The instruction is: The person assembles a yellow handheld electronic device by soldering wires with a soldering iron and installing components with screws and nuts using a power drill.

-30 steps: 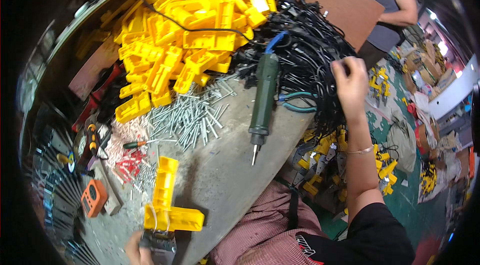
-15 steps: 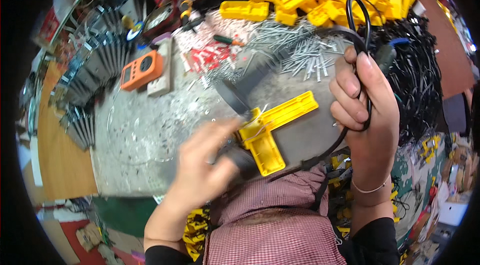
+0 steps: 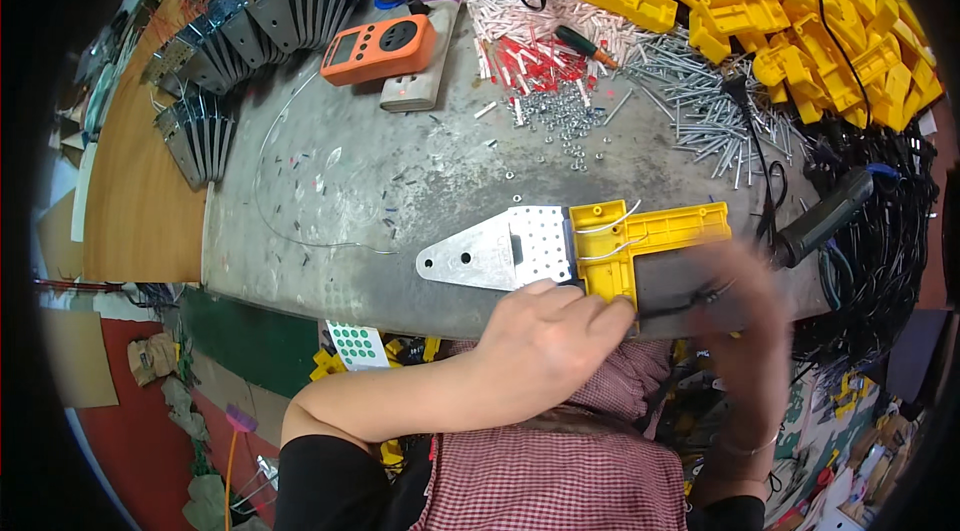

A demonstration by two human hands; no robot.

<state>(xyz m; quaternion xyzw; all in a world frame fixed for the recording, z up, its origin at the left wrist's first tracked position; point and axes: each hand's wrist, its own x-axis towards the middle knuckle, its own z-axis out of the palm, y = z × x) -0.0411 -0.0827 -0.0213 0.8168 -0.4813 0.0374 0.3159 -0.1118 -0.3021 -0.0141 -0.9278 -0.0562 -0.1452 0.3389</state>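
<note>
A yellow plastic casing half [image 3: 605, 266], shaped like a T, lies open side up near the table's front edge. Joined to its left side is a flat, tapering metal plate [image 3: 480, 253] with round holes. Two white wires [image 3: 607, 253] run from the plate end into the casing. My left hand [image 3: 552, 339] grips the casing's near edge with bent fingers, close to the plate. On the right, my right hand [image 3: 745, 341] is smeared by motion beside the casing's arm, so its fingers are unclear. A black cord [image 3: 685, 306] stretches between the casing and that hand.
Behind lie loose screws [image 3: 715, 116], small nuts [image 3: 565, 121], red and white sleeves [image 3: 520, 56] and a green-handled screwdriver [image 3: 585, 46]. Yellow casings [image 3: 800, 21] are heaped at far right, above black cords [image 3: 880, 241]. An orange meter [image 3: 375, 49] and metal plates [image 3: 250, 21] stand left. A soldering iron [image 3: 825, 216] sits right.
My right hand has come down from holding the looped black cord up at the right. My left hand has moved onto the casing's near edge. The metal plate now lies flat, pointing left.
</note>
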